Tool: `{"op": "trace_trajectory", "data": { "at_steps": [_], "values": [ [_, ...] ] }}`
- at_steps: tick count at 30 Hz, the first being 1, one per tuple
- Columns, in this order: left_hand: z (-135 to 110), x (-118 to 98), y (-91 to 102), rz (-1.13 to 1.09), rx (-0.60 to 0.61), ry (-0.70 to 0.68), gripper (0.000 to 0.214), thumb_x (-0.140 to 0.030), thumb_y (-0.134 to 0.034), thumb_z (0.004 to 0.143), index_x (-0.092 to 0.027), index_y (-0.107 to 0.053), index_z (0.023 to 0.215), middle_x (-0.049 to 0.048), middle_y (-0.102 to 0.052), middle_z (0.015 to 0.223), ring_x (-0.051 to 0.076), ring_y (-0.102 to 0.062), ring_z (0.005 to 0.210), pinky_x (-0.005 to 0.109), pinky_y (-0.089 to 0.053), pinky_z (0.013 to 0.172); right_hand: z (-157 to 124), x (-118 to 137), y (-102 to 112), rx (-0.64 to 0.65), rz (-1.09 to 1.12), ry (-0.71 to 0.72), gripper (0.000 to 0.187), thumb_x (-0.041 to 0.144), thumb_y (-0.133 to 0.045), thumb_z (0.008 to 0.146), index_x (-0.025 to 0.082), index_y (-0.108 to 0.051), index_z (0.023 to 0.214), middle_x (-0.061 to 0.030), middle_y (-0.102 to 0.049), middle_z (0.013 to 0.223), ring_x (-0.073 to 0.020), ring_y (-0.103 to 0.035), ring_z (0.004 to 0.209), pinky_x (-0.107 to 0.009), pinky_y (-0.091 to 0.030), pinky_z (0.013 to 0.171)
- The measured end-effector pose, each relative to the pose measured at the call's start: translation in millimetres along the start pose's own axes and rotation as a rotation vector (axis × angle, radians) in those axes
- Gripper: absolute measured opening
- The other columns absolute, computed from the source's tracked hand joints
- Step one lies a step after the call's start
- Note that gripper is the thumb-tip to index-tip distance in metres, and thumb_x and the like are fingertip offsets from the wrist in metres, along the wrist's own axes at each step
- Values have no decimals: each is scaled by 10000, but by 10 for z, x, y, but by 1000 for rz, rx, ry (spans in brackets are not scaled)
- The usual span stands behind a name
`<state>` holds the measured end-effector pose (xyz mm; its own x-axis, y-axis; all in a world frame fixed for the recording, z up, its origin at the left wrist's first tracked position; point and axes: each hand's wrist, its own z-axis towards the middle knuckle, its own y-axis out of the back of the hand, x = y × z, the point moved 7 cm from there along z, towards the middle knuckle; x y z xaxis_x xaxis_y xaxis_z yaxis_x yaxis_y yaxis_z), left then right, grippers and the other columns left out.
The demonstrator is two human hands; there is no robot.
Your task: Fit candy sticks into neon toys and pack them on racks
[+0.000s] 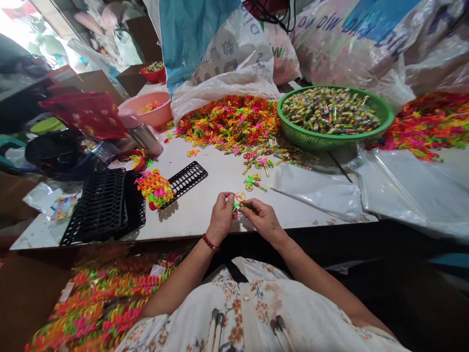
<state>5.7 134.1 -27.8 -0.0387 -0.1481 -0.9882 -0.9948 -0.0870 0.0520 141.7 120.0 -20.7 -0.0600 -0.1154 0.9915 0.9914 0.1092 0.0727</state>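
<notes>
The small bright pieces (230, 120) look like plastic, the flask (142, 136) has shiny metal, the flat bags (317, 193) appear glossy.

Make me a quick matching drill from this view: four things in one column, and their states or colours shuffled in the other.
Things:
1. left hand
2. green basket
3. flask
4. slotted black rack

States or colours:
A. pink top, silvery body
B. bright cluster over one end
C. red beaded bracelet at the wrist, small bright pieces in its grip
D. heaped with small patterned tubes

Pairs: 1-C; 2-D; 3-A; 4-B
</notes>
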Motion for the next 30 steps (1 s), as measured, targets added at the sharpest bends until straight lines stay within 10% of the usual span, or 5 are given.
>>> {"op": "trace_trajectory", "data": {
  "at_steps": [18,25,30],
  "values": [
    [192,212,-140,74,42,27,237,-430,-553,857,-204,-572,784,-18,-517,606,141,-465,535,247,-360,520,-79,176,-12,52,-483,230,166,217,-486,937,226,-638,869,-30,-665,800,-171,-625,743,-277,-485,699],
    [848,-400,-259,196,37,-266,145,-306,-657,798,-223,-597,696,21,-505,698,201,-473,716,283,-393,730,127,218,438,-106,-817,386,196,252,-537,915,211,-672,1050,-133,-639,1110,-271,-567,1034,-451,-468,911],
    [1524,-639,-632,145,60,-327,238,-97,-725,650,-215,-667,848,64,-542,931,232,-489,1016,286,-375,921,828,222,769,-113,-1174,194,266,296,-442,971,162,-671,993,-138,-671,976,-270,-558,996,-414,-411,907]
  ]
}}
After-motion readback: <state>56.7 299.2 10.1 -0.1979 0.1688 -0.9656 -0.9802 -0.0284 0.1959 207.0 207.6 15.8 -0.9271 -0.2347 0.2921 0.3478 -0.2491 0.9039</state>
